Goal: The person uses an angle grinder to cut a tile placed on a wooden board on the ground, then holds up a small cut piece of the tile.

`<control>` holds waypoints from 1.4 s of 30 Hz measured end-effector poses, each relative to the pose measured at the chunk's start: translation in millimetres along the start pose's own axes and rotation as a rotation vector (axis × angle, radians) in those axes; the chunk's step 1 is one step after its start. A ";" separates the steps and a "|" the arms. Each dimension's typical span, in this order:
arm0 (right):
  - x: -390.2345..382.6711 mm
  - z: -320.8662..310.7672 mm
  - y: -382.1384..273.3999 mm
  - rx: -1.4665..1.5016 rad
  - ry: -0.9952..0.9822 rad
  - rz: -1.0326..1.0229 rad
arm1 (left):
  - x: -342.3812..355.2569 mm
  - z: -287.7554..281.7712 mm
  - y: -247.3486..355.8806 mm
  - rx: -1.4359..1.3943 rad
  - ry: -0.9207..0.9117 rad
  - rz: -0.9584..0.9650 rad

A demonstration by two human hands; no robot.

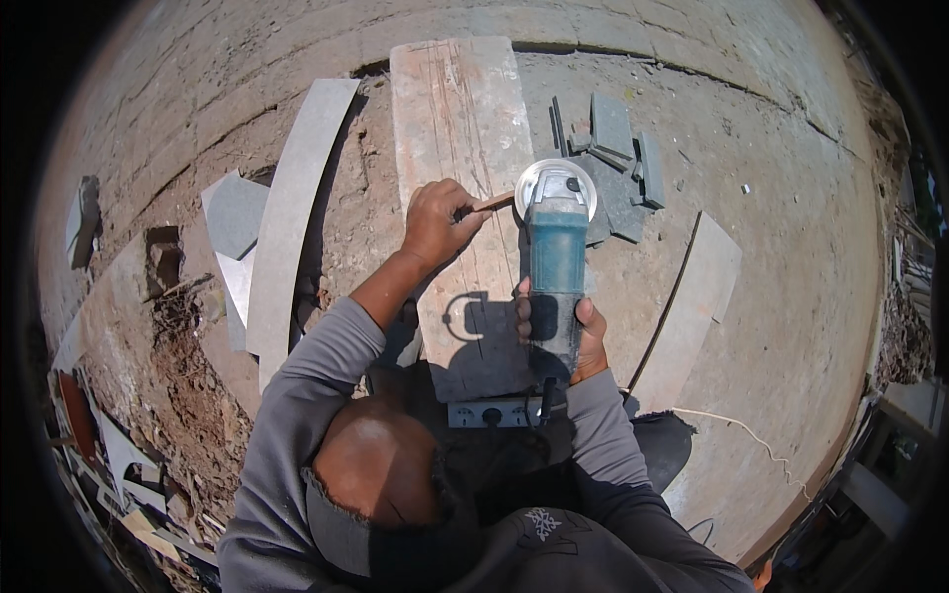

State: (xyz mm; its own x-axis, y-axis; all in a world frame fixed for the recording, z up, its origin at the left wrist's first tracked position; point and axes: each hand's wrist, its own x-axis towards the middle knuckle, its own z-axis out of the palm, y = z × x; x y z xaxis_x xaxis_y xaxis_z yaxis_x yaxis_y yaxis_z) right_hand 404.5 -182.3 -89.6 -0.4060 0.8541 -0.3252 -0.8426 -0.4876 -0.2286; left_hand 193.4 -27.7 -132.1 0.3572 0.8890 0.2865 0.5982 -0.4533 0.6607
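Pinches a strip (495, 202) between thumb and fingers of the left hand (438, 221), above a lined slab (450, 94), with its far end at the left rim of the disc (523, 180); cannot tell whether touching. Grips the grinder (559, 252) by its rear in the right hand (590, 341), with fingers curled around one side and thumb on the other. Faces tiles (612, 138) just right of the slab, with a long panel (293, 222) to the left.
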 end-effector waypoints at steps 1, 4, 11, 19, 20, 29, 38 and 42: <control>-0.3 -1.8 0.1 -0.017 0.013 0.001 | -0.2 0.1 -0.2 0.000 0.000 -0.001; -2.0 -6.5 -1.7 -0.045 0.038 -0.004 | 0.2 0.1 0.0 0.002 -0.014 -0.014; -2.3 -6.3 -7.3 -0.041 0.048 -0.065 | -0.2 -0.4 0.0 0.015 -0.041 -0.035; -9.8 -3.1 -16.1 -0.154 0.059 -0.167 | -4.3 -1.4 -2.8 0.018 -0.022 -0.025; -11.3 -3.2 -17.4 -0.126 0.038 -0.168 | -7.1 -1.8 -1.8 0.032 -0.020 -0.016; -30.2 -13.0 -26.5 -0.109 -0.015 -0.213 | -33.3 -17.1 19.6 -0.127 -0.154 -0.003; -41.1 -13.5 -27.8 -0.082 -0.012 -0.226 | -21.0 -11.2 26.8 -0.073 -0.185 -0.236; -43.2 -17.5 -28.9 -0.079 -0.044 -0.215 | -32.2 -5.7 31.8 -0.359 -0.282 -0.397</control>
State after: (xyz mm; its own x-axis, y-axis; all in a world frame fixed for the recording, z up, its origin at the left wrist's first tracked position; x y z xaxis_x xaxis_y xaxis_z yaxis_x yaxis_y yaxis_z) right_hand 452.6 -208.3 -85.0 -0.2365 0.9460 -0.2218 -0.8817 -0.3048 -0.3601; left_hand 196.8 -70.4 -116.4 0.3624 0.9120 -0.1924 0.4631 0.0029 0.8863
